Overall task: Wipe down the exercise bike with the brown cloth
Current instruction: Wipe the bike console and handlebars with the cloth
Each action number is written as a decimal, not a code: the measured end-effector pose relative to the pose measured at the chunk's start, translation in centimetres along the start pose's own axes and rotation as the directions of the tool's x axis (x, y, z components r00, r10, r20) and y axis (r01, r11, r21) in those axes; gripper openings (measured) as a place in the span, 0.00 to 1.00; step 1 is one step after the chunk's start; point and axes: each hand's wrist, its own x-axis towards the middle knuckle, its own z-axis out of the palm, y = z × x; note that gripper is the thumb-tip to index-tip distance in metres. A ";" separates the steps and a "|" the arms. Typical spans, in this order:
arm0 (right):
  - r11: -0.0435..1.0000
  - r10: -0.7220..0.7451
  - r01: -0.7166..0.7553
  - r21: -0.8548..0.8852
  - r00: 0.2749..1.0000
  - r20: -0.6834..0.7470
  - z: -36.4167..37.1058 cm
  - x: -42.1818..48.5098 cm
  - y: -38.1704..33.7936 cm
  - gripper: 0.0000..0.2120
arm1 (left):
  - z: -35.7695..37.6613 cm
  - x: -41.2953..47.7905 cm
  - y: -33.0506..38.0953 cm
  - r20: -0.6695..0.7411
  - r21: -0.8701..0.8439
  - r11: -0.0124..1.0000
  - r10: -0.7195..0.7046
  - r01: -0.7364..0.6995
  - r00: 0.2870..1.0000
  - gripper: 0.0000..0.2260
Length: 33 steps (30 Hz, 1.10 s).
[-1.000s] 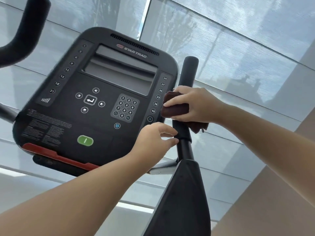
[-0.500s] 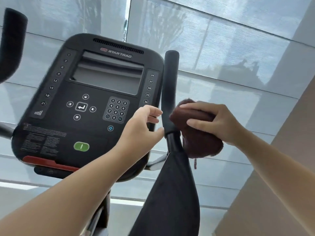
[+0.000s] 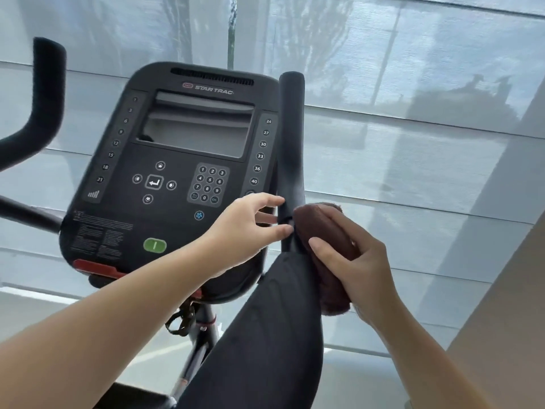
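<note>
1. The bunched brown cloth (image 3: pixel 323 231) is showing a dark, plain reddish brown.
2. The black bike console (image 3: pixel 177 172) is carrying white numerals, a green oval button (image 3: pixel 154 245) and a red strip (image 3: pixel 98 269).

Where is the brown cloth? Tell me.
In the head view, the brown cloth is right of centre, held by the right hand against the right handlebar.

Single head-worn camera, looking forward and up, close on the bike's console (image 3: pixel 188 172) and right handlebar (image 3: pixel 292 143), window blinds (image 3: pixel 413 113) behind.
</note>
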 end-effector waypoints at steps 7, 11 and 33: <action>0.983 -0.057 0.085 0.163 0.983 -0.172 -0.4 5.6 0.8 0.15 | -0.7 0.2 1.7 0.049 0.084 0.990 -0.119 0.114 0.992 0.16; 0.963 0.010 0.010 0.269 0.997 -0.075 1.8 5.7 1.9 0.16 | -0.1 -0.4 2.4 0.026 0.046 0.989 -0.144 0.143 0.989 0.20; 0.865 0.074 -0.003 0.502 0.990 -0.123 2.9 4.6 5.0 0.19 | 1.5 -0.9 3.0 -0.136 -0.103 0.955 -0.290 0.277 0.947 0.24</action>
